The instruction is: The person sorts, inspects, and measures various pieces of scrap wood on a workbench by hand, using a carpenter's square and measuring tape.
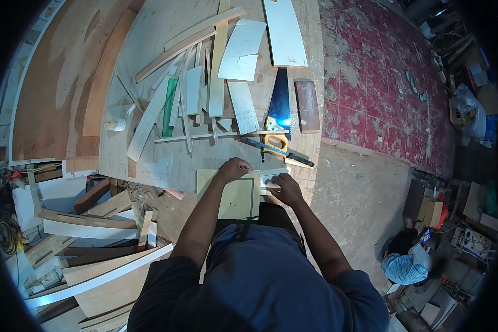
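Note:
My left hand (235,169) is closed in a pinch over the top edge of a yellowish board (227,202); whatever lies between the fingertips is too small to make out. A dark, thin L-shaped square (253,199) lies along the board's right side and top. To the right, my right hand (286,189) has its fingers curled around the end of a pale wood piece (267,180) beside the board. Just beyond the hands, a handsaw (280,105) with a yellow handle rests on the worktable, and a dark narrow-bladed tool (293,156) crosses near its handle.
Wood strips and offcuts (205,83) cover much of the worktable (144,160). A brown block (306,105) sits by its right edge, a white cup (115,125) at left. Scrap timber (88,224) is piled lower left. Another person (406,268) is at lower right.

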The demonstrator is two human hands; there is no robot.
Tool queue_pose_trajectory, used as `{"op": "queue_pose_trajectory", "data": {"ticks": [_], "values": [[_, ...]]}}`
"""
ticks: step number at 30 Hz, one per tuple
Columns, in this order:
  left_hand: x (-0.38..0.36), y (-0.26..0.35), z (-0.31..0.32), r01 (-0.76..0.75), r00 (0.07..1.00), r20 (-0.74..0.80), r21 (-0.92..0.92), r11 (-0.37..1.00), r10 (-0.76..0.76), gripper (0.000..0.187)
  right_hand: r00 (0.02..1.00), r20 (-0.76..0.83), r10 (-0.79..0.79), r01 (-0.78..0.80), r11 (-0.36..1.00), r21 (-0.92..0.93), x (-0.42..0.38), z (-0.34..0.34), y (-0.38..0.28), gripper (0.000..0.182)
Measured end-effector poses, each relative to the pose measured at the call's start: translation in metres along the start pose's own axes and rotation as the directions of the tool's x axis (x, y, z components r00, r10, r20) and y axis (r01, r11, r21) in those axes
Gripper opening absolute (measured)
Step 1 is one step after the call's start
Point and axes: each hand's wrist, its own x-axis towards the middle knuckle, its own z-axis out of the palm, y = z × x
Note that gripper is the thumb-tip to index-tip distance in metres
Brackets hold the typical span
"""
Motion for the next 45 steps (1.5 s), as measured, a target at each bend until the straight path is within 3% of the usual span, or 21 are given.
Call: {"op": "queue_pose_trajectory", "data": {"ticks": [2,12,17,27,32,34,39,41,42,45], "values": [[0.000,0.001,0.000,0.033,0.999,0.015,-0.002,0.999,-0.033,0.018,1.000,0.005,-0.025,0.026,0.992,-0.122,-0.004,-0.006,-0.001,0.028],[-0.012,0.005,-0.011,0.027,0.999,-0.033,-0.020,0.999,-0.027,0.018,0.979,0.074,-0.190,0.192,0.981,-0.028,-0.011,-0.005,0.005,0.017],[-0.024,0.001,-0.019,0.054,0.995,-0.080,-0.032,0.998,-0.056,0.019,0.975,0.120,-0.185,0.202,0.966,-0.158,-0.005,-0.003,0.009,0.009],[-0.049,0.001,-0.028,0.126,0.979,-0.150,-0.071,0.990,-0.135,0.019,0.984,0.033,-0.178,0.181,0.974,-0.139,-0.003,0.000,-0.006,0.020],[-0.060,0.003,-0.030,0.047,0.981,-0.182,-0.078,0.996,-0.061,0.019,0.981,-0.012,-0.195,0.192,0.974,-0.119,-0.007,0.009,-0.014,0.020],[-0.065,0.005,-0.028,0.048,0.978,-0.199,-0.080,0.996,-0.063,0.019,0.996,0.067,-0.056,0.051,0.997,0.065,-0.009,0.017,-0.019,0.020],[-0.071,0.010,-0.029,-0.034,0.968,-0.251,-0.152,0.988,-0.005,0.019,0.986,0.164,0.009,-0.046,0.975,0.217,-0.005,0.031,-0.034,0.019],[-0.071,0.016,-0.028,-0.055,0.954,-0.300,-0.189,0.981,-0.004,0.019,0.958,0.283,0.054,-0.196,0.843,0.501,-0.003,0.045,-0.034,0.019],[-0.071,0.020,-0.028,-0.073,0.941,-0.338,-0.225,0.972,-0.008,0.019,0.908,0.406,0.107,-0.339,0.757,0.559,-0.002,0.043,-0.040,0.018],[-0.072,0.032,-0.031,-0.112,0.904,-0.426,-0.148,0.983,0.039,0.017,0.907,0.387,0.167,-0.395,0.659,0.640,0.003,0.042,-0.057,0.022]]}}
